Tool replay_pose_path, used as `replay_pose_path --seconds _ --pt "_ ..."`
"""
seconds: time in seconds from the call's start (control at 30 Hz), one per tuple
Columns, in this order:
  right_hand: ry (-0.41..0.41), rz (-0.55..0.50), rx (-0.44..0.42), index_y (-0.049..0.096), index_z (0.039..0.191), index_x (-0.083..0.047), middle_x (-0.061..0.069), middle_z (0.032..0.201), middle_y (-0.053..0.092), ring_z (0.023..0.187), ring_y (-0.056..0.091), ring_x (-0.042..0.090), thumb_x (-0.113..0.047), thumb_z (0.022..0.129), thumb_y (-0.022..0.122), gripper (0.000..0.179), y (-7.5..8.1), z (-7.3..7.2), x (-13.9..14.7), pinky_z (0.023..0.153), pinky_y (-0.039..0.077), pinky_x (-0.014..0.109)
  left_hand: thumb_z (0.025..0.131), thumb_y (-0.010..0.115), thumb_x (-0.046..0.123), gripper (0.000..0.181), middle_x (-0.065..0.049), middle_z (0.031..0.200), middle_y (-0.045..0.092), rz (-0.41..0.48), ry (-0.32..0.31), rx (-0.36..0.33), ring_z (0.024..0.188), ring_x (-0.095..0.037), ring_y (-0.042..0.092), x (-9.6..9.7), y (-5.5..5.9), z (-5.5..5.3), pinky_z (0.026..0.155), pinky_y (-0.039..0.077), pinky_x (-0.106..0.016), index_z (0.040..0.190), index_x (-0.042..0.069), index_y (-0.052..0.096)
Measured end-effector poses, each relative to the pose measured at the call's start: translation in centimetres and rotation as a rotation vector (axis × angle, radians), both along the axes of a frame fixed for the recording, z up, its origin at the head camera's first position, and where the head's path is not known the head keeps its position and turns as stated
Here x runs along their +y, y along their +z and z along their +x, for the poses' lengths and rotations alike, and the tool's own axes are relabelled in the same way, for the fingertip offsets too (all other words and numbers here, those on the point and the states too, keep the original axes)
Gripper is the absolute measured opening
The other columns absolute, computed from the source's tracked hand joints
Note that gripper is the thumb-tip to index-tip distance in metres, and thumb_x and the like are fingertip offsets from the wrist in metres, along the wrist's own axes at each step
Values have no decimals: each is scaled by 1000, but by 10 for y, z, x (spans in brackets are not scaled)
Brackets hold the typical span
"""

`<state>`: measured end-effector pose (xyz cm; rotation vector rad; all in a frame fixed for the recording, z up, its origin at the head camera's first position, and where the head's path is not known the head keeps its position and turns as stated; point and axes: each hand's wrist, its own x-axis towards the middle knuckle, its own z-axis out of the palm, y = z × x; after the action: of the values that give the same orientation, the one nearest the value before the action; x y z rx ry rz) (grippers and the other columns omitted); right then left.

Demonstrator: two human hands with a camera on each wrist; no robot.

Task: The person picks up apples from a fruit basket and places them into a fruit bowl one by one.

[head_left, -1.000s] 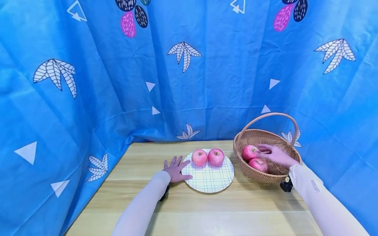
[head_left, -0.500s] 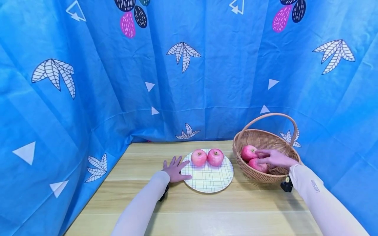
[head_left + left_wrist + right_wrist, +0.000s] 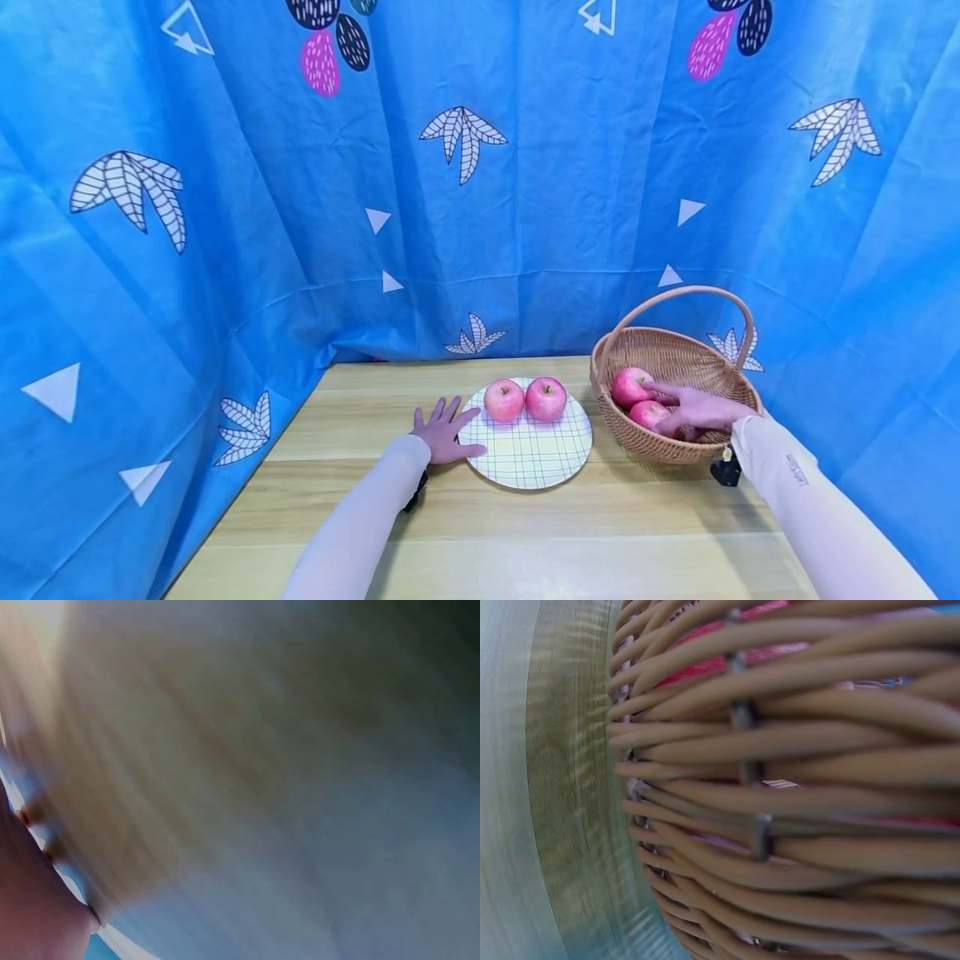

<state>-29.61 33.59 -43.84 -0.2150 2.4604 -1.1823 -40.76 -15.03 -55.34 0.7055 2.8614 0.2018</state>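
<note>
My left hand (image 3: 444,433) lies with spread fingers at the left rim of a round checked plate (image 3: 528,462). On that plate sit two pink-red apples, a left apple (image 3: 504,401) and a right apple (image 3: 546,399), side by side at the back. Inside the wicker basket (image 3: 645,442), my right hand (image 3: 701,410) holds the front apple (image 3: 647,414), fingers on its far side and thumb on its near side. A rear apple (image 3: 630,387) lies against it, close to my fingertips. The right wrist view is filled by basket weave (image 3: 795,750), which hides the hand.
The basket's arched handle (image 3: 697,290) rises above its opening. The pale wooden table (image 3: 480,542) carries the plate in the middle and the basket at right. A blue patterned curtain (image 3: 555,208) hangs behind and along both sides.
My right hand has lowered from above the basket's apples onto the front one, its thumb and fingers now around it. The left hand and the plate's apples stay put.
</note>
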Motion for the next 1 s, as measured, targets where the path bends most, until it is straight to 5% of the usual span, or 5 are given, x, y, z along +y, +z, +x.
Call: replay_pose_path --seconds 0.47,0.7,0.83,1.0 --pt "42 58 79 21 161 -9 25 144 42 79 62 23 -15 77 80 102 -2 0 1 70 56 39 76 34 96 97 -2 172 2 -4 7 -8 157 -34 -4 2 8 5 115 -3 -75 159 49 16" --pt "43 104 149 38 148 -6 23 133 51 103 57 24 -17 77 81 84 -2 1 3 80 53 31 75 33 97 98 -1 172 2 -10 8 -11 157 -34 -4 2 7 4 115 -3 -75 158 50 15" --pt "22 35 90 40 145 -3 23 129 52 96 60 26 -10 76 79 79 -4 1 3 74 56 36 73 30 99 99 0 172 0 -17 8 -10 157 -33 -5 1 2 0 115 -5 -75 158 51 14" --pt "30 75 127 42 146 -3 21 128 55 99 60 24 -10 74 80 82 -5 -2 5 79 54 35 73 34 98 99 0 172 1 -1 7 -19 157 -34 -4 1 3 1 115 -5 -75 158 51 15"
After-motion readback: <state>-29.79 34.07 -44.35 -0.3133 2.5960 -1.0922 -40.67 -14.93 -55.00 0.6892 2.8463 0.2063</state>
